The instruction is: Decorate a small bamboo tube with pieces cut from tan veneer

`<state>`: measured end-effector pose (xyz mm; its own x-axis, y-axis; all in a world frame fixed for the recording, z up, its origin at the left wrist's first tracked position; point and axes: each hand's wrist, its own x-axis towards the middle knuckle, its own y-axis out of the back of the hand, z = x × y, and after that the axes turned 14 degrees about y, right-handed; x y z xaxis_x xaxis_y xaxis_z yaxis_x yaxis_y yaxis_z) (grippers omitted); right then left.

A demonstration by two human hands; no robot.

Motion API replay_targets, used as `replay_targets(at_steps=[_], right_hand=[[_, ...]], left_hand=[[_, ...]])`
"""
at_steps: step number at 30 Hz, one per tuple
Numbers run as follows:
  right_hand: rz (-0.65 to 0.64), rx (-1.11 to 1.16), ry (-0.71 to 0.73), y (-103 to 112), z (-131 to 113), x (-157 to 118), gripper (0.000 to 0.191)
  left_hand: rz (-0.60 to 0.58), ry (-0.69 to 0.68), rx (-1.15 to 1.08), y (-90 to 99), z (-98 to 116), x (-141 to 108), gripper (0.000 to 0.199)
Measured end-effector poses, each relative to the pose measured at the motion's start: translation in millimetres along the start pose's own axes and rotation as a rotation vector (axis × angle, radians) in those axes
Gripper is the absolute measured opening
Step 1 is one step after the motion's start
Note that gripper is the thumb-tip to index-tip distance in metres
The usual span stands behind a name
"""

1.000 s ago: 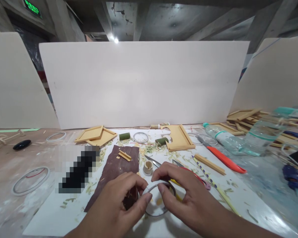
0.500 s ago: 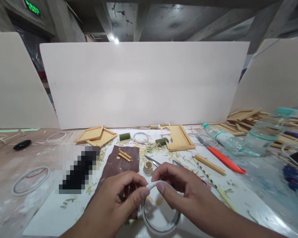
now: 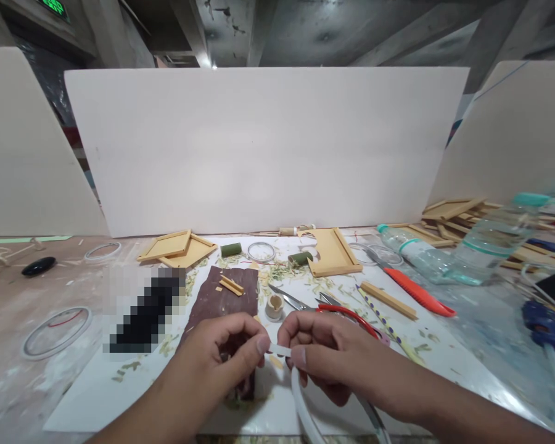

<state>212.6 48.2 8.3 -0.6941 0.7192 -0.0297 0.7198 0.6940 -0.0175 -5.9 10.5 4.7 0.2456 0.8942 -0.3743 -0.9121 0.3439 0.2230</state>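
Note:
My left hand (image 3: 235,354) pinches the free end of a short white tape strip (image 3: 280,349) between thumb and forefinger. The strip's other end runs to my right hand (image 3: 330,354), whose thumb and fingers are closed on a narrow white tape roll (image 3: 300,401). The roll hangs below my right hand, partly cut off by the lower frame edge. Just beyond the fingertips stands a small hollow pale cylinder (image 3: 274,307). Behind my right hand lie red-handled scissors (image 3: 351,313), partly covered by it. Under my left hand is a dark brown sheet (image 3: 222,302) with small wooden pieces.
A white board (image 3: 268,154) stands across the back. Wooden frame pieces (image 3: 166,246), green tube pieces (image 3: 231,249) and shavings lie ahead. At right are a wood strip (image 3: 388,300), red-handled knife (image 3: 419,293), plastic bottles (image 3: 483,246) and blue glue gun (image 3: 548,330). Another tape roll (image 3: 58,333) lies left.
My right hand has tilted the tape roll down and to the right. A short white strip now spans the gap between both hands' fingertips. The scissors' red handles show more.

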Motion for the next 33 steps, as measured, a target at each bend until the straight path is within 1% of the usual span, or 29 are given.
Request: replay_targets(at_steps=[2, 4, 9, 10, 13, 16, 18, 22, 27, 33], right_hand=[[-0.008, -0.005, 0.009, 0, 1, 0, 0.005], [-0.002, -0.027, 0.015, 0, 3, 0, 0.007], [0.033, -0.073, 0.027, 0, 6, 2, 0.011], [0.039, -0.085, 0.027, 0, 5, 3, 0.011], [0.063, -0.146, 0.053, -3, 1, 2, 0.008], [0.08, -0.26, 0.163, -7, -3, 0, 0.006], [0.082, -0.337, 0.229, -8, -3, -1, 0.007], [0.075, -0.443, 0.29, -10, 2, -2, 0.01], [0.089, -0.541, 0.287, -12, 3, -2, 0.01], [0.057, -0.518, 0.264, -13, 1, -6, 0.01]], left_hand=[[-0.007, 0.011, -0.017, 0.4, 2, 0, 0.035], [-0.005, 0.012, 0.0, 1.4, 3, 1, 0.035], [0.054, -0.022, 0.011, 2.8, 0, -1, 0.044], [0.06, -0.029, 0.031, 2.3, -2, -1, 0.043], [0.107, -0.075, 0.198, -1.0, -2, -5, 0.031], [0.186, -0.163, 0.413, -5.4, 1, -8, 0.022], [0.21, -0.2, 0.485, -7.4, 3, -9, 0.02], [0.215, -0.215, 0.502, -9.4, 3, -11, 0.017], [0.213, -0.211, 0.53, -10.2, 3, -13, 0.015], [0.221, -0.205, 0.511, -10.2, 3, -10, 0.017]])
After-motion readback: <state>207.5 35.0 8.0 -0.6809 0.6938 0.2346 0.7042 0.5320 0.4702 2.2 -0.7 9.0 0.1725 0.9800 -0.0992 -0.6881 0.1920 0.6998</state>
